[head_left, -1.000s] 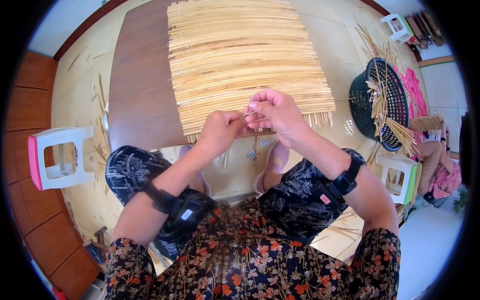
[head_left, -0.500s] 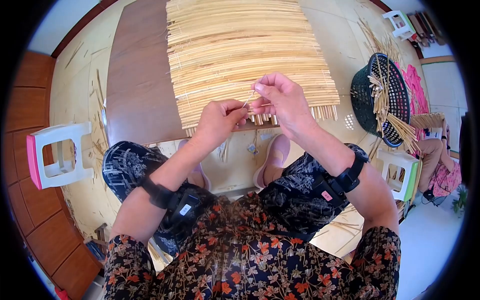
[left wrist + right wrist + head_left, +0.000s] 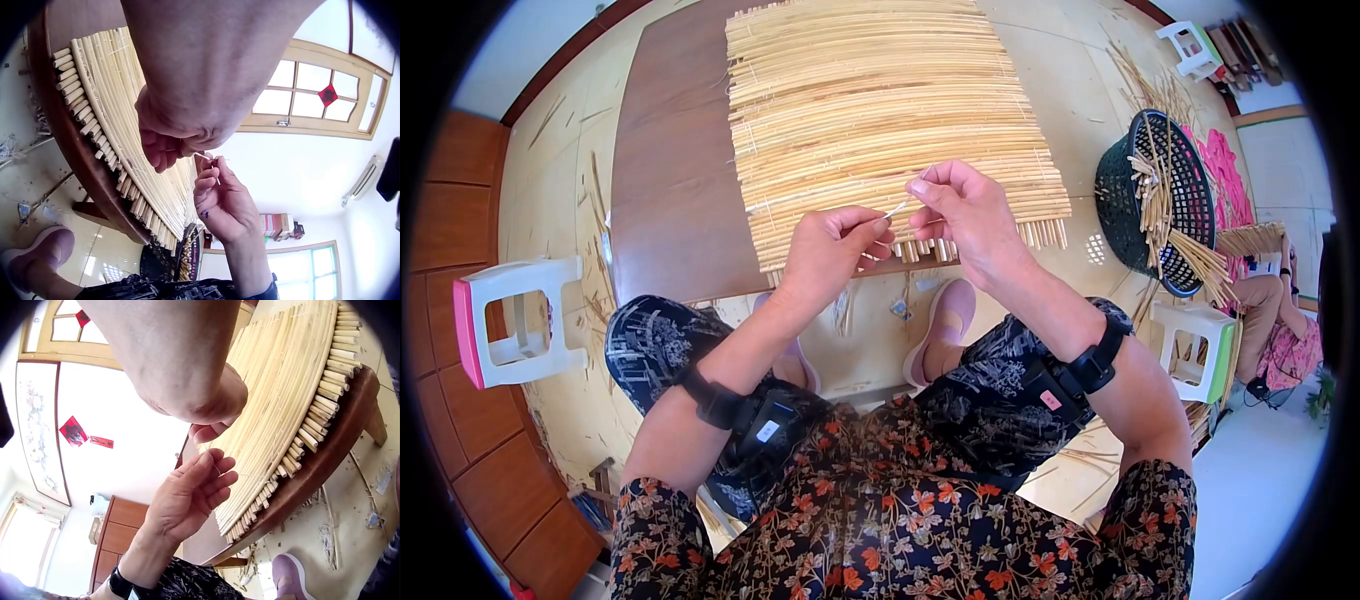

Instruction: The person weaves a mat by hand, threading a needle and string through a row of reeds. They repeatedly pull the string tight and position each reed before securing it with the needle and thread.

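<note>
In the head view my left hand (image 3: 825, 250) pinches a thin white string (image 3: 897, 210) between thumb and forefinger. My right hand (image 3: 972, 222) faces it a short way to the right, with its thumb and forefinger pinched together at the string's upper end. Both hands are over the near edge of a mat of pale reed stalks (image 3: 890, 110), laid side by side. The left wrist view shows the string (image 3: 201, 155) close to the right fingertips. In the right wrist view, a fine strand runs from the left fingers (image 3: 219, 478) toward the mat.
The mat lies on a brown wooden table (image 3: 665, 150). A dark green basket (image 3: 1125, 205) with reed stalks stands to the right. White plastic stools (image 3: 525, 320) are on both sides, and loose stalks litter the floor. Another person (image 3: 1285, 330) sits at the far right.
The hands were close together at first, fingers meeting at the string. They have since moved slightly apart, and a short white stretch now shows between them.
</note>
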`<action>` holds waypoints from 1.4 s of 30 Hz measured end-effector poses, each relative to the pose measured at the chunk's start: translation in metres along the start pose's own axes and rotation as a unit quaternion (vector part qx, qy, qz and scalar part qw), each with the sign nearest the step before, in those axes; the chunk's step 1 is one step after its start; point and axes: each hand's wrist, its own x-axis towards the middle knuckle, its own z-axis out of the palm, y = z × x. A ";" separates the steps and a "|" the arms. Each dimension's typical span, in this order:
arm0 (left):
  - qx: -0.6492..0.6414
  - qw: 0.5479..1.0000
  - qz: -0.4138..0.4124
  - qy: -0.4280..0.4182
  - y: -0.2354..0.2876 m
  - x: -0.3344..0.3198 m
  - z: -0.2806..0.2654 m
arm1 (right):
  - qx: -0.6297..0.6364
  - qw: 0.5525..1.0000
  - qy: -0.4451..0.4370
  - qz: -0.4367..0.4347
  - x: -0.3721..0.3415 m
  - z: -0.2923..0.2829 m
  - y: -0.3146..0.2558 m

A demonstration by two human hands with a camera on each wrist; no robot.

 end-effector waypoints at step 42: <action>-0.131 0.986 0.092 0.049 0.013 0.001 -0.010 | -0.025 0.999 -0.022 -0.002 0.000 0.008 -0.006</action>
